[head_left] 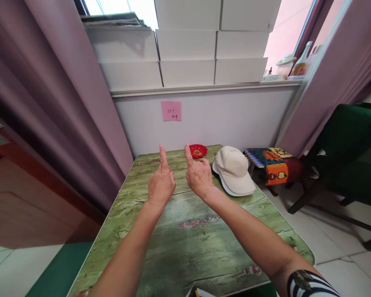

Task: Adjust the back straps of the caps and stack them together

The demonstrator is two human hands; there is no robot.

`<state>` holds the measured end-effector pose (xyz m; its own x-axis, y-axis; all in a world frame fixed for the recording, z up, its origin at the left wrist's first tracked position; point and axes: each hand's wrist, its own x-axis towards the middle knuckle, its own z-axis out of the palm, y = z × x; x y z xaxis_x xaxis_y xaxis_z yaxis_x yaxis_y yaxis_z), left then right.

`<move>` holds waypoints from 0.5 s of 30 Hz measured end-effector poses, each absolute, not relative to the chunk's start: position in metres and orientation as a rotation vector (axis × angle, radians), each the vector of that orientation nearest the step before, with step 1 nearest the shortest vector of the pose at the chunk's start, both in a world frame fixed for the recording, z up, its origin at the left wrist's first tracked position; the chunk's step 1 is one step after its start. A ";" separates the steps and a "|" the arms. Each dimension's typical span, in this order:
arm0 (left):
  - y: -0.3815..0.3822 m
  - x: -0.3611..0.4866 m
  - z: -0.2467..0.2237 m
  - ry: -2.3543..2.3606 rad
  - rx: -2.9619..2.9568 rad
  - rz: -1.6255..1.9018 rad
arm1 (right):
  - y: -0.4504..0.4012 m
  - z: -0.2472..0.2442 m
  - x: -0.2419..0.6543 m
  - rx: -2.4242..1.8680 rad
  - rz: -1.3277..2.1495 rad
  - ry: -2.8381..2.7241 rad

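My left hand (161,181) is raised over the far half of the green wood-patterned table (179,247). Its index finger points up and away, the other fingers are folded in, and it holds nothing. Beside it, my right hand (199,175) makes the same shape, also holding nothing. The two hands are apart. Just beyond the right hand lies a red scalloped dish (198,151) with a gold pattern, partly overlapped by that index fingertip in the view. A cream baseball cap (233,167) rests to the right of that hand, on top of another pale brim.
A pink note (171,111) with handwriting is stuck on the wall behind the table. White boxes (188,45) are stacked on the sill. At right are a green chair (349,136) and an orange patterned cloth (276,171). A purple curtain (64,74) hangs at left.
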<state>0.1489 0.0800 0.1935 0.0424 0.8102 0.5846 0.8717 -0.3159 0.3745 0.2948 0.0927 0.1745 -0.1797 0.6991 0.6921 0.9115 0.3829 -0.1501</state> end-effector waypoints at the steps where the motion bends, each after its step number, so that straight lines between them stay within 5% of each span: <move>1: 0.082 0.149 0.191 -1.797 -2.198 -1.101 | 0.096 0.175 0.297 -1.386 -0.400 -1.941; 10: 0.113 0.149 0.173 -1.892 -2.272 -0.970 | 0.122 0.164 0.309 -1.507 -0.268 -1.997; 15: 0.105 0.123 0.080 -1.832 -2.555 -0.888 | 0.145 0.144 0.374 -1.575 -0.169 -1.874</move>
